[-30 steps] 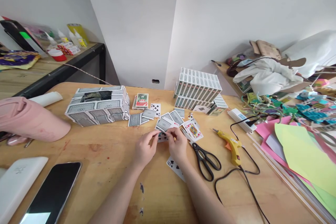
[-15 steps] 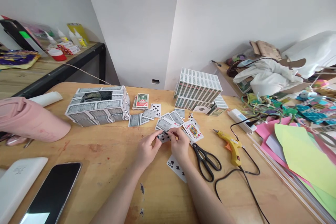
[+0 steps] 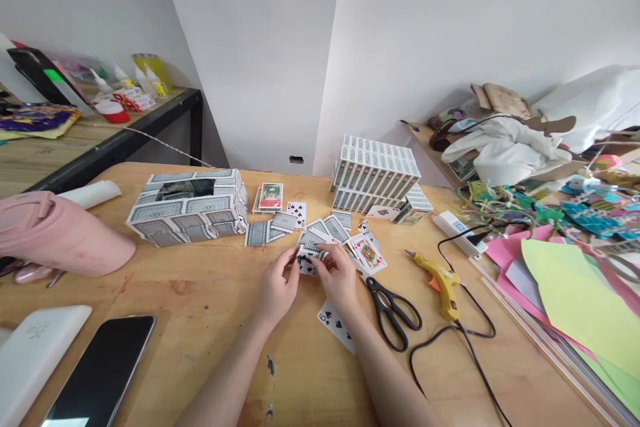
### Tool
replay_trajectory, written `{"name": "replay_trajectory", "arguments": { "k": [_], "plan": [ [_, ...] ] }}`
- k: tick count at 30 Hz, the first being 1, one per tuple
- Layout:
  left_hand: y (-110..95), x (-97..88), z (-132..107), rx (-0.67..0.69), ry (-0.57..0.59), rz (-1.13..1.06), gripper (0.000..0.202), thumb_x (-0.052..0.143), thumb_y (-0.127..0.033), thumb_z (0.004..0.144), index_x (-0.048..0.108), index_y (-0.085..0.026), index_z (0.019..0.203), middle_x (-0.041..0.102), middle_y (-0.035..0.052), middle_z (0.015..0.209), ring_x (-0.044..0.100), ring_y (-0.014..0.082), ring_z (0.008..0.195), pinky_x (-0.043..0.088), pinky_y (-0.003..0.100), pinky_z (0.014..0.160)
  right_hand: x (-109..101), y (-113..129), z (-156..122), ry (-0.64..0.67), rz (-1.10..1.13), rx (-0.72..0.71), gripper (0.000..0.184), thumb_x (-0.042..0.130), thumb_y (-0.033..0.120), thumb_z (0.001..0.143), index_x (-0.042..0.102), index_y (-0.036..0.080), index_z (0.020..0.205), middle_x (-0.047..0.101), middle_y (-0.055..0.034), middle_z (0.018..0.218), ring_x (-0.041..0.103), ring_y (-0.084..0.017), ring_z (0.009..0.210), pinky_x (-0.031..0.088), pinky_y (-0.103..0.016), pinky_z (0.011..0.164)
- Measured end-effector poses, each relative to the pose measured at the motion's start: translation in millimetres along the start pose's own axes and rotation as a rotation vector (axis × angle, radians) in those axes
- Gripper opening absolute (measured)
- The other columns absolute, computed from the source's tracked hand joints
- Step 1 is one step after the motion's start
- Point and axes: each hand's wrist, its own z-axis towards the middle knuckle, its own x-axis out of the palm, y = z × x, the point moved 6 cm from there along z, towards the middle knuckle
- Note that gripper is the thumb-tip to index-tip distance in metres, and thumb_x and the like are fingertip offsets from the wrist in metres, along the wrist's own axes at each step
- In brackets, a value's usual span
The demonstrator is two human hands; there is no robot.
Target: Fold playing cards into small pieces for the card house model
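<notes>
Between my left hand and my right hand, a spade playing card is pinched by its two sides. Its far edge is bent up, showing a strip of grey patterned back. Fingers of both hands are closed on it and cover its ends. Just beyond lie loose playing cards, some face down. A face card rests right of my right hand. Partly under my right wrist is a six or nine of spades. Black-handled scissors lie beside that wrist.
A card-covered box with an open top stands left; stacked card boxes stand at the back. A yellow glue gun with its cord lies right, near a power strip. A pink tumbler and phone occupy the left.
The card between my hands now shows a bent-up far edge with its patterned back. My right thumb has shifted left over it. The view has tilted slightly upward.
</notes>
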Motion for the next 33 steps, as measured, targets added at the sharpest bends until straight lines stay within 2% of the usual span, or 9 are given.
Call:
{"name": "replay_trajectory", "arguments": {
  "k": [3,8,11,14,18,21,27,30,33],
  "plan": [
    [0.5,-0.5,0.7,0.018,-0.01,0.04,0.032,0.044,-0.027,0.085,0.056,-0.018,0.113,0.064,0.0098,0.109,0.063,0.0189,0.094,0.052,0.032,0.082,-2.3,1.8,0.3,-0.018,-0.098,-0.046,0.016,0.057,0.028,0.078,0.066,0.021,0.089,0.061,-0.0038,0.077,0.055,-0.015,0.061,0.045,-0.027,0.058],
    [2.0,-6.2,4.1,0.015,-0.041,0.077,0.032,0.045,-0.03,0.084,0.059,-0.019,0.111,0.066,0.0089,0.106,0.064,0.0186,0.089,0.052,0.031,0.077,0.8,3.9,-0.8,0.058,-0.185,-0.115,0.021,0.052,0.031,0.082,0.068,0.023,0.094,0.068,-0.0065,0.081,0.058,-0.017,0.063,0.045,-0.029,0.062],
    [6.5,-10.1,6.3,-0.02,-0.074,0.044,0.031,0.046,-0.029,0.083,0.062,-0.019,0.108,0.067,0.0083,0.103,0.064,0.0185,0.087,0.052,0.03,0.077,4.1,5.1,-1.9,0.099,-0.203,-0.13,0.023,0.047,0.029,0.085,0.069,0.021,0.083,0.066,-0.0059,0.07,0.056,-0.017,0.059,0.042,-0.027,0.059],
    [11.5,-10.6,7.0,-0.091,-0.074,-0.021,0.03,0.048,-0.03,0.082,0.063,-0.018,0.105,0.068,0.0077,0.099,0.064,0.0181,0.085,0.052,0.029,0.074,6.2,0.6,-2.3,0.115,-0.147,-0.038,0.028,0.044,0.029,0.085,0.066,0.019,0.072,0.06,-0.0029,0.058,0.05,-0.015,0.052,0.038,-0.025,0.052],
    [11.1,-9.2,6.2,-0.187,-0.06,-0.127,0.03,0.051,-0.033,0.08,0.063,-0.016,0.101,0.068,0.007,0.093,0.064,0.0178,0.079,0.052,0.028,0.069,8.1,-7.2,-2.8,0.107,0.033,0.105,0.023,0.047,0.031,0.083,0.066,0.018,0.08,0.063,-0.0024,0.064,0.053,-0.014,0.054,0.042,-0.024,0.051],
    [8.7,-7.0,6.0,-0.256,-0.037,-0.276,0.034,0.054,-0.038,0.077,0.063,-0.015,0.101,0.068,0.0074,0.094,0.064,0.0187,0.081,0.052,0.028,0.068,10.3,-8.6,-3.2,0.117,0.092,0.138,0.022,0.05,0.032,0.081,0.067,0.018,0.085,0.066,-0.0034,0.069,0.056,-0.015,0.056,0.045,-0.025,0.052],
    [9.5,5.0,7.1,-0.435,0.147,-0.689,0.042,0.05,-0.047,0.079,0.063,-0.012,0.098,0.069,0.0099,0.09,0.065,0.0214,0.08,0.052,0.032,0.067,5.5,-2.5,-3.7,0.039,0.102,0.034,0.019,0.05,0.029,0.082,0.067,0.02,0.085,0.065,-0.005,0.076,0.057,-0.017,0.066,0.047,-0.028,0.062],
    [7.7,10.7,4.0,-0.558,0.316,-0.802,0.034,0.056,-0.043,0.077,0.064,-0.015,0.094,0.069,0.0091,0.087,0.065,0.0206,0.075,0.052,0.032,0.065,1.2,0.8,-3.3,0.011,0.088,-0.007,0.018,0.05,0.028,0.082,0.066,0.02,0.082,0.064,-0.0043,0.074,0.057,-0.017,0.066,0.046,-0.028,0.062],
    [1.3,14.8,-1.7,-0.626,0.497,-0.881,0.029,0.058,-0.039,0.077,0.064,-0.015,0.092,0.069,0.0104,0.087,0.065,0.0212,0.077,0.053,0.035,0.07,-2.6,7.8,-2.8,-0.012,0.047,-0.069,0.017,0.05,0.026,0.082,0.067,0.021,0.081,0.064,-0.0039,0.073,0.056,-0.018,0.068,0.044,-0.03,0.066]
  ]
}}
